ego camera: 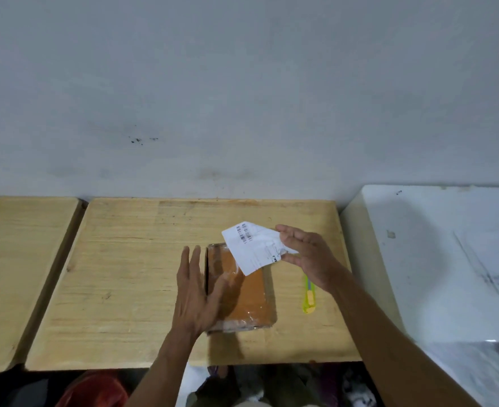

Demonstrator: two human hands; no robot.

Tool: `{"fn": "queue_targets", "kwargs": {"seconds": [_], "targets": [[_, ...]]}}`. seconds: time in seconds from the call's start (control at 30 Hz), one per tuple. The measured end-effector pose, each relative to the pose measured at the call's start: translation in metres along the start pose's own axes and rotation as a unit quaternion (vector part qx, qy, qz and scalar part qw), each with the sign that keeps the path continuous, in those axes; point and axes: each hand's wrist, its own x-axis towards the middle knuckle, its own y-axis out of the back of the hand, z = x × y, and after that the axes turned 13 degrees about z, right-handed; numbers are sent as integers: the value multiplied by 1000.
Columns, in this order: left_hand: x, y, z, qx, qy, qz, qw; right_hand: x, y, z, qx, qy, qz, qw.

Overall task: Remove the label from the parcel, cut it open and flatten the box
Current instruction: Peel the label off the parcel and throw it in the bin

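A flat brown parcel [244, 292] wrapped in clear tape lies on the wooden table [131, 277]. My left hand [197, 292] rests against the parcel's left edge with straight fingers and its thumb lying across the top. My right hand [307, 255] pinches a white label [252, 246] with barcodes, lifted off above the parcel's far right corner. A yellow-green utility knife [309, 296] lies on the table just right of the parcel, partly under my right forearm.
A second wooden table [16, 277] stands at the left across a narrow gap. A white surface [448, 259] adjoins the right side. A grey wall rises behind. Clothes and bags lie on the floor below the front edge.
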Motion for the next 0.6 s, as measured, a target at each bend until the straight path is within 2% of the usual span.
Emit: {"fn": "queue_targets", "kwargs": {"seconds": [0.13, 0.27, 0.33, 0.43, 0.53, 0.6], "targets": [[24, 18, 33, -44, -62, 64, 995, -9, -3, -19, -60, 71, 11, 996], [54, 37, 72, -22, -193, 57, 979, -15, -8, -44, -151, 154, 12, 976], [66, 42, 92, 8, -285, 34, 958, -19, -11, -59, -192, 208, 6, 959], [77, 47, 116, 57, -366, -4, 929, -28, -14, -79, -256, 301, -10, 919], [83, 50, 128, 65, -410, -9, 910, -35, -14, -95, -308, 349, -11, 885], [86, 52, 133, 58, -407, -14, 911, -36, -14, -103, -344, 368, -1, 864]]}}
